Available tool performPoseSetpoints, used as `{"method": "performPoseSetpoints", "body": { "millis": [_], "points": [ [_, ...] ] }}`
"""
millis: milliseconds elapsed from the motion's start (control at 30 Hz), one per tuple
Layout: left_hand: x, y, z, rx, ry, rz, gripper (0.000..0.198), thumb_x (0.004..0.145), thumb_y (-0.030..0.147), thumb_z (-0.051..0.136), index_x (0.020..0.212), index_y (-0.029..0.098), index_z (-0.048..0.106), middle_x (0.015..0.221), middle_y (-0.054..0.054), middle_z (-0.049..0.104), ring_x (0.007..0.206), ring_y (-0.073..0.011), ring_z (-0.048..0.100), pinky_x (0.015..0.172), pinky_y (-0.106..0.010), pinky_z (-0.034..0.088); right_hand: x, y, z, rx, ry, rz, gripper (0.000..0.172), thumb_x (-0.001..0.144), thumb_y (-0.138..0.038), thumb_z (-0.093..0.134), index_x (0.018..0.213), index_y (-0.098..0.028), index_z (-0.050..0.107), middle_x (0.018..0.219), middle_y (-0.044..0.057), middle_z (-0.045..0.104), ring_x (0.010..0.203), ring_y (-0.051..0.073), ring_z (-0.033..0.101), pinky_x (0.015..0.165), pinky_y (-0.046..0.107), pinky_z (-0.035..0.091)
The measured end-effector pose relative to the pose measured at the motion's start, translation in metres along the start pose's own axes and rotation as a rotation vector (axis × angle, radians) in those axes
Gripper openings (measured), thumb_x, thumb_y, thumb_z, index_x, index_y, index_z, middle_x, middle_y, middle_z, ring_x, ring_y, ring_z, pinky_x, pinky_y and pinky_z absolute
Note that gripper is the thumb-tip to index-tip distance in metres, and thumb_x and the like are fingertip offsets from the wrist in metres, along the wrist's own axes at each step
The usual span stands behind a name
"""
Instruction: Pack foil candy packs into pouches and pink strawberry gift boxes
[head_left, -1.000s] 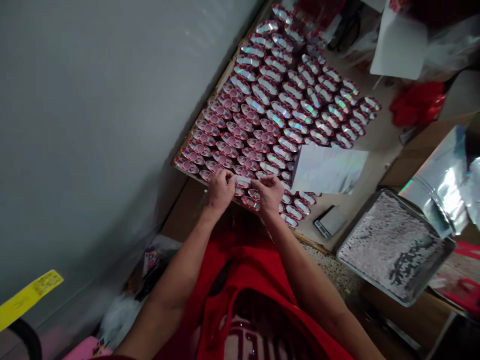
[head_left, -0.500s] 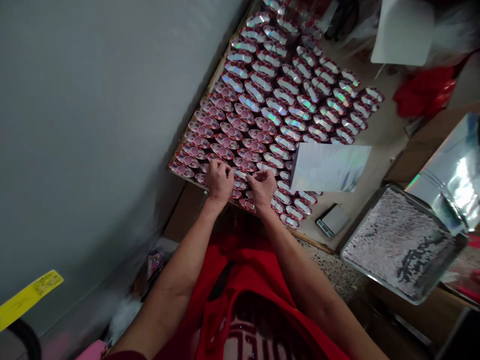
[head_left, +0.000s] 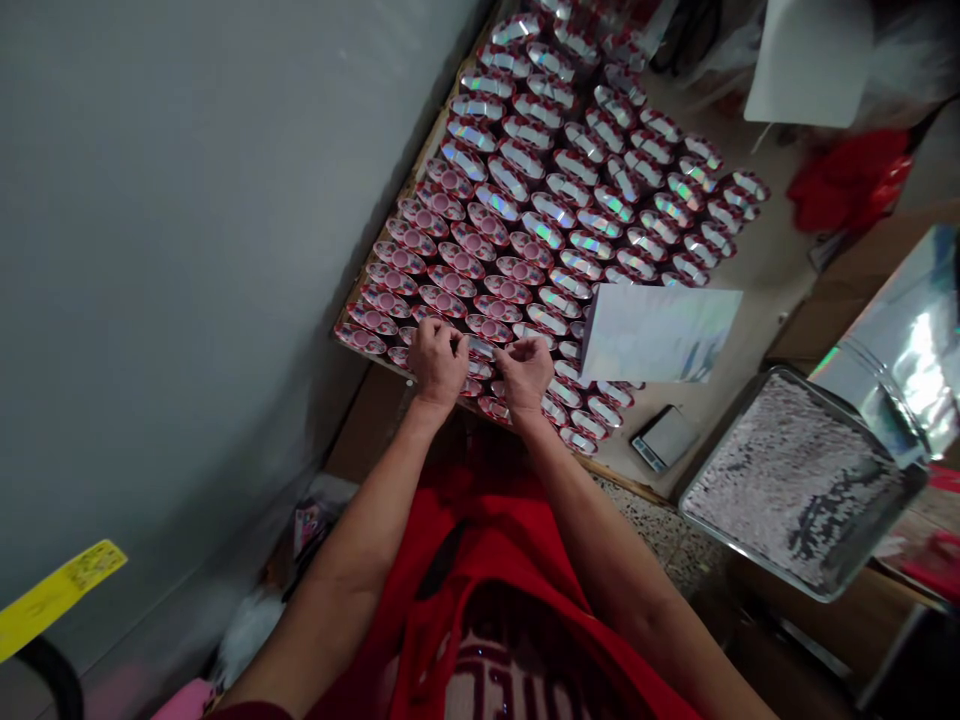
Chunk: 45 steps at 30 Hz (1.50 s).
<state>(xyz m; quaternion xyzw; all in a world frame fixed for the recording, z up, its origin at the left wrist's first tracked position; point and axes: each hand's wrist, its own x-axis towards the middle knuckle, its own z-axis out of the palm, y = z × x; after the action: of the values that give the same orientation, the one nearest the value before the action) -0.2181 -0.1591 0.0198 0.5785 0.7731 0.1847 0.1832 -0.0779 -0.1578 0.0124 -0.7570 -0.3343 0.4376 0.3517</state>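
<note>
A strip (head_left: 481, 347) is pinched by the narrowed fingertips of the left hand (head_left: 438, 360) and the right hand (head_left: 529, 373) (both held just over containers (head_left: 446, 303)).

From the head (sole view), forward and down onto the hands (head_left: 440, 362)

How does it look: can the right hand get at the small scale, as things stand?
Likely yes: the scale lies uncovered on the table, and between it and the right hand there seem only oval containers to pass over, though that hand seems occupied.
</note>
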Motion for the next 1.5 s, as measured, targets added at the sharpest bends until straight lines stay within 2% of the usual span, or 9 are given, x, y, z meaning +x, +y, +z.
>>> {"method": "performPoseSetpoints", "body": {
  "millis": [567,733,867,1000,1100,1200,1333,1400,1500],
  "points": [
    [0.002,0.006,-0.003,0.019,-0.037,-0.060,0.009,0.090,0.022,0.070,0.087,0.022,0.062,0.115,-0.014,0.062,0.115,-0.0322,0.059,0.106,-0.049,0.046,0.002,-0.008,-0.001,-0.326,-0.010,-0.039,0.028,0.075,-0.032,0.078,0.093,-0.026,0.056,0.078,-0.005,0.068,0.075,0.019,0.065,0.075,0.030,0.044],
    [0.021,0.012,-0.015,0.078,-0.028,-0.160,0.035,0.077,0.028,0.085,0.098,0.021,0.058,0.122,-0.018,0.061,0.122,-0.0397,0.056,0.106,-0.057,0.046,0.008,-0.022,-0.012,-0.639,-0.083,-0.004,0.041,0.080,-0.046,0.082,0.106,-0.026,0.058,0.088,0.001,0.072,0.080,0.024,0.067,0.070,0.030,0.039],
    [0.047,0.019,-0.023,0.274,-0.158,-0.051,0.027,0.075,0.027,0.084,0.081,0.023,0.058,0.118,-0.017,0.066,0.120,-0.0444,0.058,0.100,-0.061,0.047,0.013,-0.032,-0.015,-0.777,-0.217,0.008,0.035,0.090,-0.049,0.074,0.115,-0.029,0.059,0.094,0.002,0.075,0.087,0.025,0.070,0.071,0.030,0.040],
    [0.066,0.025,-0.035,0.416,-0.385,0.031,0.020,0.075,0.025,0.079,0.073,0.023,0.059,0.098,-0.012,0.071,0.106,-0.0394,0.065,0.091,-0.051,0.050,0.016,-0.038,-0.018,-0.783,-0.328,-0.053,0.029,0.095,-0.044,0.071,0.117,-0.030,0.060,0.099,0.002,0.077,0.091,0.025,0.072,0.074,0.030,0.040],
    [0.072,0.046,-0.037,0.444,-0.378,0.076,0.017,0.078,0.031,0.078,0.076,0.024,0.063,0.093,-0.012,0.072,0.102,-0.0387,0.067,0.090,-0.049,0.048,0.020,-0.033,-0.045,-0.604,-0.376,-0.112,0.025,0.095,-0.044,0.072,0.112,-0.029,0.063,0.092,-0.001,0.076,0.085,0.022,0.070,0.072,0.028,0.040],
    [0.076,0.100,-0.011,0.219,-0.229,0.165,0.016,0.086,0.039,0.075,0.089,0.024,0.069,0.099,-0.011,0.073,0.102,-0.0350,0.067,0.093,-0.046,0.049,0.034,-0.020,-0.100,-0.378,-0.241,-0.221,0.019,0.100,-0.045,0.065,0.099,-0.026,0.069,0.088,-0.001,0.075,0.081,0.019,0.067,0.074,0.028,0.043],
    [0.086,0.189,0.059,-0.084,-0.176,0.323,0.034,0.082,0.036,0.084,0.111,0.023,0.073,0.119,-0.012,0.073,0.113,-0.0308,0.065,0.101,-0.042,0.050,0.078,-0.008,-0.180,-0.446,0.106,-0.422,0.026,0.106,-0.034,0.052,0.109,-0.023,0.075,0.104,0.009,0.075,0.099,0.025,0.064,0.092,0.036,0.047],
    [0.093,0.218,0.090,-0.074,-0.256,0.363,0.037,0.078,0.034,0.088,0.111,0.022,0.076,0.121,-0.014,0.074,0.116,-0.0325,0.065,0.102,-0.043,0.050,0.108,-0.009,-0.202,-0.563,0.146,-0.530,0.032,0.107,-0.029,0.047,0.121,-0.022,0.075,0.114,0.013,0.073,0.107,0.028,0.060,0.100,0.040,0.045],
    [0.100,0.236,0.116,-0.072,-0.466,0.341,0.021,0.084,0.029,0.082,0.104,0.022,0.081,0.111,-0.012,0.079,0.106,-0.0306,0.070,0.095,-0.041,0.053,0.151,-0.012,-0.209,-0.719,0.052,-0.679,0.041,0.107,-0.023,0.044,0.142,-0.020,0.066,0.135,0.015,0.068,0.120,0.031,0.055,0.106,0.043,0.041]
  ]
}}
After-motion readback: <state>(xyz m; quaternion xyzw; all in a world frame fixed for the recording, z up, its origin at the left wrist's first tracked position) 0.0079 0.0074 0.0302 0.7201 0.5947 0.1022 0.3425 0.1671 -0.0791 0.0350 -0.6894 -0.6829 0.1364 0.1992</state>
